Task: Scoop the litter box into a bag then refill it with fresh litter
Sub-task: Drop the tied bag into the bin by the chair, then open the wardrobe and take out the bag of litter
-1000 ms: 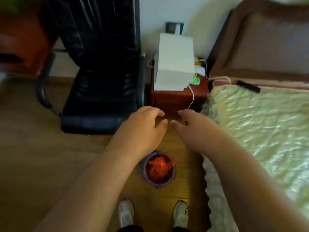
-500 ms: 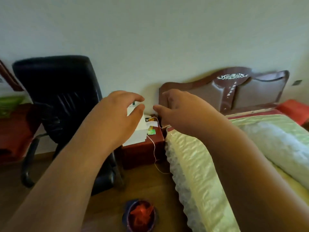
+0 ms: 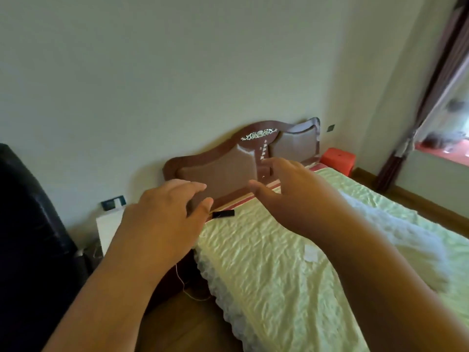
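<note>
**Head view: two bare hands raised over a bed, no litter box in sight**

Head camera looks forward and down across a bedroom. Two hands are held up in front of a dark wooden headboard point(image 3: 223, 171). The left hand point(image 3: 162, 219) has its fingers loosely spread and gently curved, holding nothing. The right hand point(image 3: 291, 196) is likewise spread wide and holds nothing. The two hands are near each other but apart.

No readable writing or brand shows anywhere. The litter box, bag and litter are not visible from this angle.

One bed point(image 3: 279, 270) with a pale green quilted cover fills the lower right. One small black flat object point(image 3: 223, 214), possibly a phone or remote, lies on it just beside the headboard. One white box point(image 3: 107, 229) stands left of the bed, partly hidden by the left forearm. One black chair point(image 3: 28, 237) fills the left edge. One red stool point(image 3: 338, 158) sits in the far corner.
</note>
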